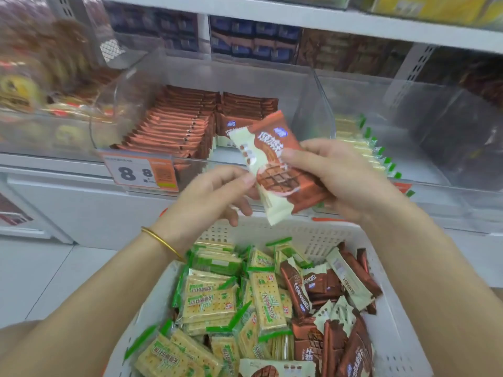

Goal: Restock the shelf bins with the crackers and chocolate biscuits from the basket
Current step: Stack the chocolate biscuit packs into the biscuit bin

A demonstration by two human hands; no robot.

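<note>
left hand [217, 191] and right hand [334, 175] pinch a biscuit packet [275, 148] before the open right side of the bin [313, 85]. its long axis stands nearly upright.

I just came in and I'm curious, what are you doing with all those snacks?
A person is restocking a shop shelf. Both the left hand and right hand hold chocolate biscuit packets above the white basket, in front of the clear bin part-filled with the same brown packets. Many green cracker packs lie in the basket.
</note>
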